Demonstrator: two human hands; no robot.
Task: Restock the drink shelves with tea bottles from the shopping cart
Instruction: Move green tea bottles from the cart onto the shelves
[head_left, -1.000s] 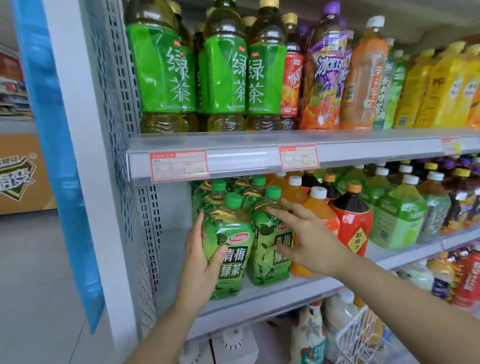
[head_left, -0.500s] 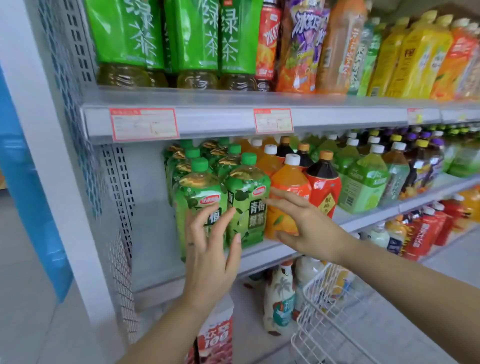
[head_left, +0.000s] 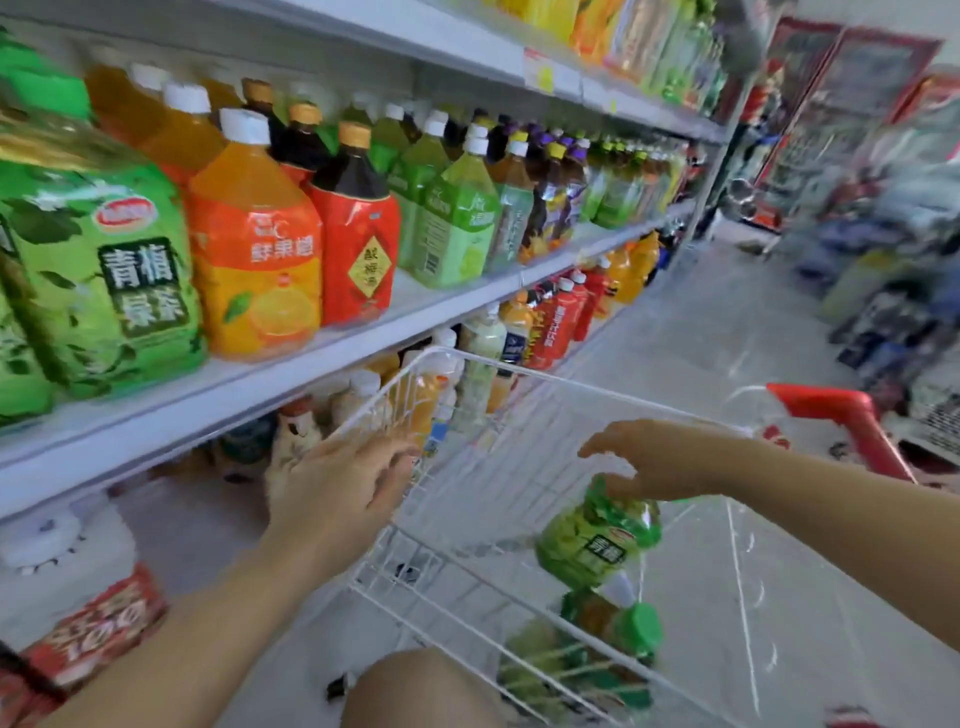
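Observation:
The white wire shopping cart (head_left: 519, 374) stands beside the shelves and holds green tea bottles. One green tea bottle (head_left: 597, 540) stands tilted in the cart, and others (head_left: 618, 623) lie below it. My right hand (head_left: 654, 457) hovers over that bottle's top with fingers loosely spread, hiding the cap; no grip shows. My left hand (head_left: 353, 483) is open beside the cart's near left corner, holding nothing. On the middle shelf (head_left: 291, 374), matching green tea bottles (head_left: 104, 280) stand at the left end.
Orange juice (head_left: 260, 260), red-label (head_left: 358, 244) and light green bottles (head_left: 452, 223) fill the middle shelf to the right. More bottles line the bottom shelf (head_left: 550, 322). The cart's red handle (head_left: 841, 410) is at right. My knee (head_left: 415, 691) is below. The aisle floor (head_left: 727, 332) runs ahead.
Both hands have left the green tea bottles on the shelf. The view swung right and down to the cart, and my right hand now reaches over a bottle inside it.

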